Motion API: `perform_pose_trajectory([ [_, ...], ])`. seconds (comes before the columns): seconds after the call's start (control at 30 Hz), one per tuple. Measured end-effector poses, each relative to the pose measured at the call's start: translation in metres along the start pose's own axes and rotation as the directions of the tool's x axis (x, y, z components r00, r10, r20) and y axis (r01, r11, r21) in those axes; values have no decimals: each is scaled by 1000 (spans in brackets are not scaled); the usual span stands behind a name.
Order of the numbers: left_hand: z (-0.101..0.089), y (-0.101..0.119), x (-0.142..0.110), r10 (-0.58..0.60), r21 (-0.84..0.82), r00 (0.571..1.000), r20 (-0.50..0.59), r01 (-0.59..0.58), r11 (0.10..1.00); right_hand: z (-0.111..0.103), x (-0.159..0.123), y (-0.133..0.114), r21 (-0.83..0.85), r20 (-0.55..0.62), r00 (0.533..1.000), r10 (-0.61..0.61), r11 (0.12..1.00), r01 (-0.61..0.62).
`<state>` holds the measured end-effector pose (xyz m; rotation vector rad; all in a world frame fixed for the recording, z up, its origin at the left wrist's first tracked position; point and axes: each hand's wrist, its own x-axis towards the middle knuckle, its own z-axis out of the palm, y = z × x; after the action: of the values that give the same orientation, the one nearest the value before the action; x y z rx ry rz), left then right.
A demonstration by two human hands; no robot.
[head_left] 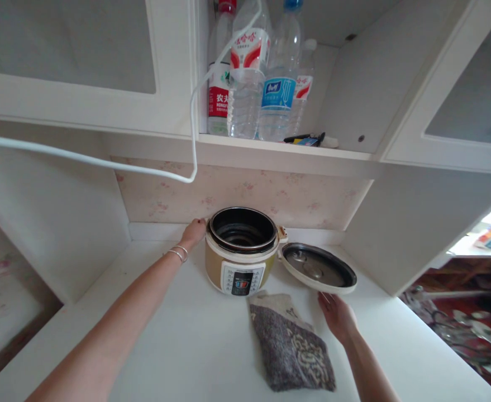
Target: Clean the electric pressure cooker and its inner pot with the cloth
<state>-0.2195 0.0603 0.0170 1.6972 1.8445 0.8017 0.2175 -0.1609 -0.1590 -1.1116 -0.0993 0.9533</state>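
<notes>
A gold and white rice cooker [240,262] stands on the white counter [178,335] with its dark inner pot showing. Its lid [318,268] is swung out to the right, inner side up. My left hand [194,231] rests against the cooker's left rear side, fingers curled on the body, with bracelets on the wrist. My right hand [336,315] lies open just below the lid's front edge, fingers stretched toward it, holding nothing. A grey patterned cloth [289,343] lies flat on the counter in front of the cooker, left of my right hand.
An open cabinet shelf above holds several plastic water bottles [253,72] and a small dark object [306,138]. A white cable [144,167] hangs from the shelf and runs left. Cabinet walls close in on both sides. A cluttered room shows at the far right.
</notes>
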Motion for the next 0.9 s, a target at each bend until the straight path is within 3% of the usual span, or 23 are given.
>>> perform_pose_trajectory([
  [0.17,-12,10,-10,95,155,986,-139,-73,985,-18,-14,-8,8,1,999,-34,999,34],
  [0.27,-21,20,-10,196,278,974,-111,-158,947,-28,-22,-3,-15,-14,1000,-23,1000,23],
  [0.4,-30,35,-10,230,301,973,-35,-209,930,-26,-44,8,-58,3,1000,-28,998,28],
  [0.5,-30,43,-11,174,310,985,17,-170,935,-10,-69,10,-188,23,983,-181,965,182],
  [0.6,-26,46,-12,124,326,991,41,-131,936,11,-93,7,-357,43,932,-360,866,351],
  [0.73,-22,46,-7,124,368,988,92,-150,918,29,-120,8,-511,227,895,-384,735,445],
  [0.9,-21,52,0,96,246,988,125,-124,961,38,-154,34,-637,562,816,-133,560,530],
])
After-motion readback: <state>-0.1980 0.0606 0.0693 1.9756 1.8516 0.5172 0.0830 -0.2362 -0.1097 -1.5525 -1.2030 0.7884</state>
